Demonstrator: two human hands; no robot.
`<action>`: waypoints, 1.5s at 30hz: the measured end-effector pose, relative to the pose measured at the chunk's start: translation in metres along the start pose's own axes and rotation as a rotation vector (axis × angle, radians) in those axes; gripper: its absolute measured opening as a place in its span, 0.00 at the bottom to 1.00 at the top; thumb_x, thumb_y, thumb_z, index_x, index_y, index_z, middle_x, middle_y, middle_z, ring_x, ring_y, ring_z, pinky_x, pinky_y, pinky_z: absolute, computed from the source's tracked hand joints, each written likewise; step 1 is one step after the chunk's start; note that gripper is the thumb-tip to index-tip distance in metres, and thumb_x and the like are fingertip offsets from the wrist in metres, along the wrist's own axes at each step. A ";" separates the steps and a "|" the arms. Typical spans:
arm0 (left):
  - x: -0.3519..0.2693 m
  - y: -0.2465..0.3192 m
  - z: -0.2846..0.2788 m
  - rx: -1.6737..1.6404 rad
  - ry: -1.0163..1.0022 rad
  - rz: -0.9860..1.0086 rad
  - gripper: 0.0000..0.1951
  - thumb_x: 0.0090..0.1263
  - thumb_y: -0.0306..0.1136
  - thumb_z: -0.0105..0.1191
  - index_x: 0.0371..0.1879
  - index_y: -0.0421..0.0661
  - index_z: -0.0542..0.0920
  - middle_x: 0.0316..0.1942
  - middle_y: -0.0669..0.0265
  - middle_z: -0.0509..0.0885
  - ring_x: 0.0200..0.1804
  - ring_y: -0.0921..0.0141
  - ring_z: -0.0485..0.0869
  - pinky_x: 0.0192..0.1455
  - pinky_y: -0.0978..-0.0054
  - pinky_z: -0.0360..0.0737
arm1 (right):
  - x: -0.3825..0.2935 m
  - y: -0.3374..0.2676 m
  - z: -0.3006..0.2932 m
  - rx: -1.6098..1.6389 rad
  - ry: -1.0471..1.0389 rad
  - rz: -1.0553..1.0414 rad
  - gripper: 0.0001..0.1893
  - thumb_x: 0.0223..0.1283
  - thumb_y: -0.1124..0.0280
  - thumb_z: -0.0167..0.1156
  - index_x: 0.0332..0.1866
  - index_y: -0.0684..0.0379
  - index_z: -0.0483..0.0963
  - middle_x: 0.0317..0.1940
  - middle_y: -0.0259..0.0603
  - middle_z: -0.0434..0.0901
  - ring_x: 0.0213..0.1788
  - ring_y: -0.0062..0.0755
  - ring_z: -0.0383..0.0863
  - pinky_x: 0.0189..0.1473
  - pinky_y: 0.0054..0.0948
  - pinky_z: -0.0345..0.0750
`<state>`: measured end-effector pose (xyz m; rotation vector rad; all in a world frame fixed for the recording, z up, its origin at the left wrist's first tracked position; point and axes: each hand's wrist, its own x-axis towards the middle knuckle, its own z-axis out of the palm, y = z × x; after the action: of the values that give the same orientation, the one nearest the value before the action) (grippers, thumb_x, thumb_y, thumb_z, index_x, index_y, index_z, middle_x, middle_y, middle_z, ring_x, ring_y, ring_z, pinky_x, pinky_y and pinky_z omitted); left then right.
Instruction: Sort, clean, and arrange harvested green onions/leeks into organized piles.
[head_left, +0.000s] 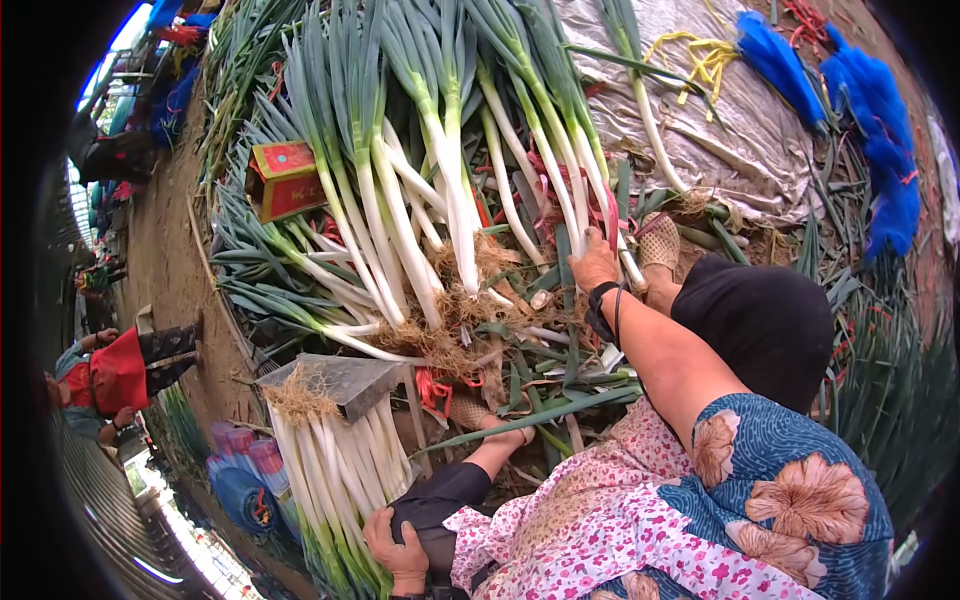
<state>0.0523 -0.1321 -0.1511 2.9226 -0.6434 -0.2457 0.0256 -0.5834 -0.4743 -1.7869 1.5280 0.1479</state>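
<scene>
My right hand (596, 262) is curled around white stalks of long green onions (551, 169), beside a red strip (611, 217). My left hand (396, 551) rests at my bent knee, thumb apart, against a bundle of green onions (322, 457). That bundle's roots lie on a small grey metal-topped stand (349, 375). In front of me, more green onions (457, 202) lie in a fanned pile, their brown roots (427, 334) towards me.
A red and yellow box (285, 180) sits among the onions at left. Cut leaves (577, 390) litter the ground by my feet. A whitish sheet (697, 142) with yellow ties (701, 60) and blue netting (870, 127) lies at upper right. A person in a red apron (116, 371) stands at far left.
</scene>
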 end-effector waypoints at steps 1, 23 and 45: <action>0.000 0.001 0.000 -0.005 -0.003 -0.005 0.17 0.55 0.35 0.53 0.41 0.38 0.77 0.44 0.51 0.77 0.49 0.52 0.73 0.56 0.57 0.67 | 0.001 0.001 -0.002 0.034 -0.020 0.028 0.29 0.49 0.62 0.61 0.60 0.53 0.64 0.52 0.51 0.73 0.54 0.48 0.74 0.56 0.43 0.71; -0.005 0.010 -0.002 0.032 -0.005 -0.009 0.17 0.60 0.37 0.53 0.45 0.39 0.77 0.46 0.51 0.76 0.50 0.52 0.73 0.56 0.57 0.68 | -0.009 -0.057 -0.005 0.567 0.066 -0.098 0.17 0.58 0.58 0.54 0.47 0.56 0.78 0.41 0.51 0.81 0.47 0.46 0.80 0.52 0.35 0.74; 0.018 0.034 -0.008 0.119 -0.021 -0.074 0.16 0.51 0.39 0.59 0.37 0.45 0.81 0.41 0.58 0.80 0.46 0.56 0.76 0.52 0.62 0.72 | 0.184 0.084 -0.084 -0.378 0.092 0.289 0.21 0.54 0.59 0.56 0.51 0.57 0.75 0.52 0.52 0.76 0.56 0.54 0.74 0.54 0.49 0.72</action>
<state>0.0567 -0.1693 -0.1394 3.0664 -0.5719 -0.2554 -0.0293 -0.7802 -0.5540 -1.8648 1.9197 0.5324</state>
